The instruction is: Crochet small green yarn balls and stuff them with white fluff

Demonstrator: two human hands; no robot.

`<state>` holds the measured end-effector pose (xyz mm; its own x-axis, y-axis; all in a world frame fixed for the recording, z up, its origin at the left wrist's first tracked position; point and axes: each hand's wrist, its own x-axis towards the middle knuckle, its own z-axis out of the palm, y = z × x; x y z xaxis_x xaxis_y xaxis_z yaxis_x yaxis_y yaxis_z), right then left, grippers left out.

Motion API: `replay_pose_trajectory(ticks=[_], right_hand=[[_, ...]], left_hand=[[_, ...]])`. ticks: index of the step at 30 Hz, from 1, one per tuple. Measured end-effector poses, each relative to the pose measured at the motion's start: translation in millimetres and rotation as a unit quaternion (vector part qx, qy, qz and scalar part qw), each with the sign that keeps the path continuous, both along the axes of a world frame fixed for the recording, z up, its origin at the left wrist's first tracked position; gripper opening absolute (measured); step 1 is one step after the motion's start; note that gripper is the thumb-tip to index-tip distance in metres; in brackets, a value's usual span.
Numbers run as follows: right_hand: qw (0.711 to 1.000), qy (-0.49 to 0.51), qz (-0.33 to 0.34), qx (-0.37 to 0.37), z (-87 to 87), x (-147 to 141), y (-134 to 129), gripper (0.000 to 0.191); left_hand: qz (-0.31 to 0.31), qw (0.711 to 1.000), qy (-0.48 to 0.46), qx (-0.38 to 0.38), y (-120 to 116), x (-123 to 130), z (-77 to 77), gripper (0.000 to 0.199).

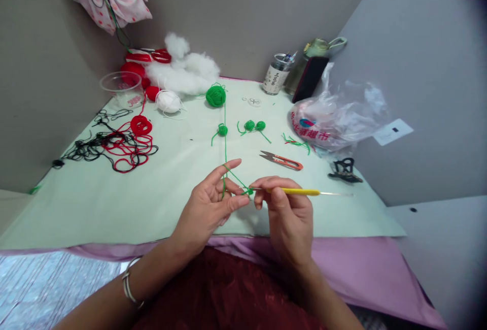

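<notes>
Near the table's front edge, my left hand [207, 200] pinches a small piece of green crochet [250, 192] between thumb and finger. Green yarn [225, 137] loops over its raised forefinger and runs back to a green yarn ball [215, 96]. My right hand [291, 213] is closed round the yellow handle of a crochet hook [300, 191], held almost level. The hook's tip meets the small green piece; its exact place in the stitches is too small to tell. Beyond my hands lie small green crocheted balls [249, 125] with yarn tails, one [222, 130] beside the running yarn.
Orange-handled thread snips [281, 160] lie beyond my right hand, with yarn scraps [297, 143] and a black hair claw [345, 170] farther right. Tangled black and red yarn [110, 144] covers the left side. White stuffing [182, 71], a plastic cup [122, 90] and a plastic bag [335, 117] stand farther back.
</notes>
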<state>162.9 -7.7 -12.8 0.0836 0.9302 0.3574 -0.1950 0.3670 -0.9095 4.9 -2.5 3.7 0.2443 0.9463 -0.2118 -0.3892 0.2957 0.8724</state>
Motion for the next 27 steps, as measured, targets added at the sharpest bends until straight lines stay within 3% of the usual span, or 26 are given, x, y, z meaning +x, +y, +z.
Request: replay_pose_trajectory(ticks=[4, 8, 10, 14, 16, 20, 22, 25, 27], right_hand=[[0.998, 0.052, 0.024, -0.033, 1.9, 3, 6, 0.015], [1.0, -0.014, 0.009, -0.009, 1.6, 5, 4, 0.017], [0.994, -0.093, -0.039, 0.035, 0.9, 5, -1, 0.018], [0.955, -0.216, -0.116, 0.165, 0.5, 2, -10, 0.029], [0.961, -0.192, -0.097, 0.171, 1.8, 2, -10, 0.029], [0.995, -0.066, 0.007, 0.077, 8.1, 8, -1, 0.021], [0.996, -0.062, 0.017, 0.057, 11.1, 12, 1, 0.021], [0.977, -0.18, -0.023, 0.113, 12.1, 17, -1, 0.023], [0.937, -0.287, -0.054, 0.19, 9.4, 17, -5, 0.027]], left_hand=[[-0.017, 1.0, -0.014, -0.006, 2, -1, 1.4, 0.069], [-0.009, 1.0, -0.022, 0.002, 4, -1, 1.5, 0.066], [0.001, 1.0, -0.025, 0.006, 4, 0, 1.6, 0.066], [-0.002, 0.999, -0.049, -0.006, 3, 2, 4.0, 0.067], [-0.011, 0.998, -0.061, -0.021, 3, 1, 6.3, 0.062], [-0.016, 0.998, -0.054, -0.009, 4, -3, 8.4, 0.051], [-0.009, 0.999, -0.032, 0.014, 4, -5, 7.0, 0.048], [0.018, 0.999, 0.021, 0.042, 4, -6, 3.2, 0.051], [0.031, 0.997, 0.046, 0.05, 3, -4, 1.1, 0.056]])
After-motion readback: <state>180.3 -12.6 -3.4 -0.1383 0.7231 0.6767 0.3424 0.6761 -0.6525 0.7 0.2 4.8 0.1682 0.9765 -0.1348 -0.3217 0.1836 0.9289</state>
